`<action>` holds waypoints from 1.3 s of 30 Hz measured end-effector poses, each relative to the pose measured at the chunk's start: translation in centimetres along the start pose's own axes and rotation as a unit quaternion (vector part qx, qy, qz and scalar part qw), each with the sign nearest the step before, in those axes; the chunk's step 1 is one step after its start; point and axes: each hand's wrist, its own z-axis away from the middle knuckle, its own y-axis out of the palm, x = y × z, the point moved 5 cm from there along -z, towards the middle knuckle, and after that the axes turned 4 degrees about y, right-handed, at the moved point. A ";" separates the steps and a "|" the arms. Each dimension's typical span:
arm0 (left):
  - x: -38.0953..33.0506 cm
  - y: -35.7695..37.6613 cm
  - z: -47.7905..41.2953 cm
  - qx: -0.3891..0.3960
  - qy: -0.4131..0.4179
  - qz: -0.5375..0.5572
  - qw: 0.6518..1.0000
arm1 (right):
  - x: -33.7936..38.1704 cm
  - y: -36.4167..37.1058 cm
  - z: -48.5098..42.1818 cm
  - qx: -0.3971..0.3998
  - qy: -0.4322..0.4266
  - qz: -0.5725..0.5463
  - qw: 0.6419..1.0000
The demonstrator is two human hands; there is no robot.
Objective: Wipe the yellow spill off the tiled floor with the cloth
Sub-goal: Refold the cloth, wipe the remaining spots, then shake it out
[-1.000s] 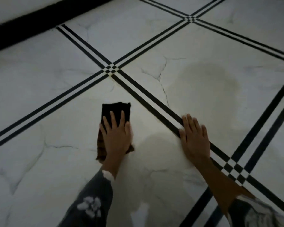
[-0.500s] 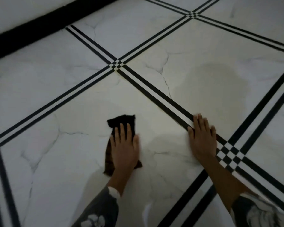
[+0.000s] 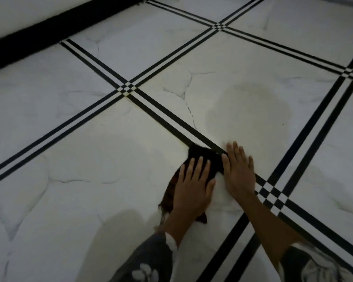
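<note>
- Yellow spill: a broad, pale yellowish film on the white marble-look tile beyond the hands, on the far side of the black double stripe. It looks largely untouched, so most of the wiping is, in my judgement, not yet done.
- Tiled floor: a fainter yellowish cast lies over the tile on the near side of the stripe. Whether that is residue or only the lighting, I cannot tell.
- Cloth: dark and crumpled, flat on the floor. A second ago it sat well to the left of the bracing hand, out on the open tile. It has since slid right and forward, and its far corner now meets the stripe beside the right hand's fingers. That puts it at the edge of the stained tile, so the next strokes could plausibly cross the stripe into the main patch.
- Left hand: palm down on the cloth with its fingers spread and extended, pressing rather than clutching. No fold of cloth is pinched. The patterned sleeve runs back toward the camera.
- Right hand: open and flat on the floor across the stripe, holding nothing, its thumb side touching the cloth's edge. It appears to bear weight as a brace.
</note>
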 end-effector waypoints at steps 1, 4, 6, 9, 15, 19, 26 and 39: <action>0.5 -0.5 -1.8 0.019 0.042 -0.014 0.999 | 0.4 0.1 0.0 0.003 -0.001 -0.006 1.000; 7.3 -2.3 -6.9 -0.005 -0.017 -0.047 0.999 | 0.7 1.2 0.2 -0.008 -0.018 0.016 1.000; 10.2 -2.6 -6.7 -0.027 -0.119 -0.056 0.991 | 0.5 1.3 0.2 -0.015 -0.026 0.028 0.999; 6.9 -2.0 -3.2 -0.003 -0.007 -0.043 0.999 | 0.9 1.2 0.3 -0.020 -0.002 0.025 0.999; 14.1 -3.5 -5.3 -0.029 -0.112 -0.050 0.992 | 6.2 2.8 0.7 0.002 -0.050 0.018 0.999; 15.2 -3.6 -3.1 0.020 -0.043 -0.047 0.998 | 10.5 4.5 0.9 0.013 -0.104 0.021 0.994; 26.9 -5.9 4.1 -0.068 -0.306 -0.011 0.950 | 15.7 7.2 2.1 0.019 -0.142 0.020 0.989; 10.7 -5.6 7.3 -0.039 -0.342 0.383 0.857 | 15.0 1.0 8.0 0.277 0.094 -0.090 0.952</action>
